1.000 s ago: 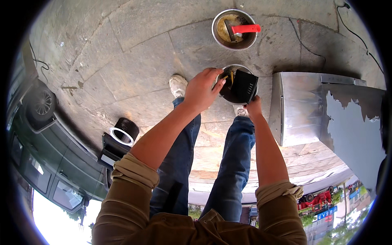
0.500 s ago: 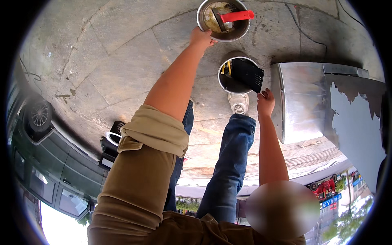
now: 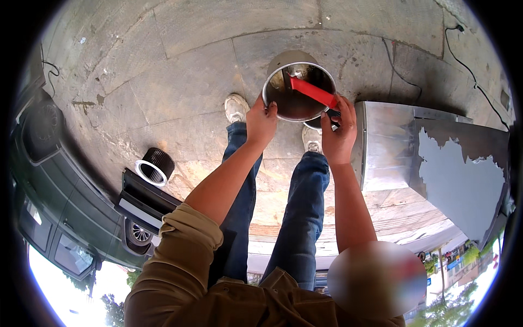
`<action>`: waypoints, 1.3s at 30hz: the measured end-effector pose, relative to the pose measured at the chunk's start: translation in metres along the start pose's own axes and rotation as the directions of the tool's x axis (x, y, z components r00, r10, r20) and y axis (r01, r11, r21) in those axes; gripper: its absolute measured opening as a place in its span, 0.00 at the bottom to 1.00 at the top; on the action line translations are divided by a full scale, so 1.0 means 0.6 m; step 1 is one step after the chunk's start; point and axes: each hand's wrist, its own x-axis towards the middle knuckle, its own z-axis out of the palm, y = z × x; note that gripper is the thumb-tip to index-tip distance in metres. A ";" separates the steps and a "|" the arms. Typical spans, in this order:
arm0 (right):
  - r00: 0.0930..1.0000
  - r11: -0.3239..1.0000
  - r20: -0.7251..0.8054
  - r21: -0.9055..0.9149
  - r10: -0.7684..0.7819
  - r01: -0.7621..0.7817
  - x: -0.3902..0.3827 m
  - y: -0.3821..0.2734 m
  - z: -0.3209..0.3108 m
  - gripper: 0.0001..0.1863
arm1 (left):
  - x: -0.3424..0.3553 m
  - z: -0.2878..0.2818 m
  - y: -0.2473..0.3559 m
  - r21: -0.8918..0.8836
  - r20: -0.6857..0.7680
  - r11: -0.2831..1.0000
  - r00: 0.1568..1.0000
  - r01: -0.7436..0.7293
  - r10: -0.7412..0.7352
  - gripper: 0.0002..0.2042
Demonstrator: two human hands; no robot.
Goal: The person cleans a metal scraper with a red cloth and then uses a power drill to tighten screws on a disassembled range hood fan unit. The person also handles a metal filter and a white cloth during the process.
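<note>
A metal pot (image 3: 291,110) is held tilted toward me, its far outer wall showing. My left hand (image 3: 261,126) grips its left rim with the thumb on top. At its right rim my right hand (image 3: 341,131) is closed, fingers against the end of a red handle (image 3: 313,91); how firmly it holds that handle is unclear. The handle belongs to a tool with a dark flat head, seemingly a scraper, lying inside the pot. Beneath stands a second metal pot (image 3: 311,126), mostly hidden. Part of a black slotted panel (image 3: 334,117) shows there beside my right thumb.
A stainless metal housing (image 3: 387,144) with torn film stands at right. A black fan wheel with a white ring (image 3: 152,177) and a long black box (image 3: 143,203) lie at left, near a dark green vehicle (image 3: 76,212). Cables (image 3: 474,73) cross the paving.
My left hand has drawn the pot nearer, over the second pot, and tilted it. My right hand has let go of the black panel and moved up to the pot's rim.
</note>
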 end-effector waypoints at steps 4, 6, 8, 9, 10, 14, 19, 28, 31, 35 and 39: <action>0.974 0.996 0.210 -0.012 -0.081 0.085 -0.070 -0.073 -0.011 0.19 | -0.048 -0.035 0.003 -0.045 -0.022 0.997 0.998 0.059 -0.060 0.17; 0.952 0.983 0.304 0.163 0.033 -0.086 -0.109 -0.096 -0.029 0.17 | -0.074 -0.051 0.016 -0.064 -0.013 0.994 0.996 0.087 -0.088 0.17; 0.940 0.955 0.323 0.229 0.107 -0.188 -0.137 -0.090 -0.048 0.17 | -0.102 -0.070 0.032 -0.073 -0.022 0.992 0.995 0.099 -0.101 0.16; 0.925 0.889 0.298 0.318 0.236 -0.329 -0.147 -0.078 -0.058 0.15 | -0.121 -0.082 0.040 -0.086 -0.036 0.992 0.995 0.092 -0.095 0.15; 0.903 0.841 0.315 0.365 0.292 -0.399 -0.150 -0.069 -0.068 0.16 | -0.139 -0.092 0.045 -0.100 -0.049 0.991 0.995 0.085 -0.091 0.15; 0.716 0.735 0.558 0.255 0.418 -0.628 -0.161 -0.092 -0.095 0.21 | -0.224 -0.144 0.068 -0.159 -0.055 0.985 0.996 0.061 -0.070 0.14; 0.429 0.589 0.779 0.097 0.456 -0.803 -0.219 -0.155 -0.071 0.17 | -0.347 -0.200 0.047 -0.330 -0.068 0.927 0.975 0.179 -0.213 0.14; 0.426 0.639 0.711 -0.043 0.560 -0.768 -0.387 -0.157 0.106 0.18 | -0.459 -0.382 -0.197 -0.767 0.102 0.563 0.925 0.307 -0.366 0.30; 0.480 0.674 0.656 -0.060 0.583 -0.737 -0.476 -0.118 0.198 0.18 | -0.467 -0.488 -0.400 -0.755 -0.064 0.591 0.865 0.284 -0.497 0.28; 0.453 0.569 0.657 0.044 0.603 -0.821 -0.623 -0.133 0.299 0.19 | -0.471 -0.651 -0.722 -0.446 -0.456 0.835 0.722 0.321 -0.521 0.20; 0.377 0.458 0.611 0.028 0.696 -0.889 -0.778 -0.178 0.406 0.19 | -0.502 -0.825 -0.916 -0.135 -0.659 0.838 0.584 0.528 -0.474 0.17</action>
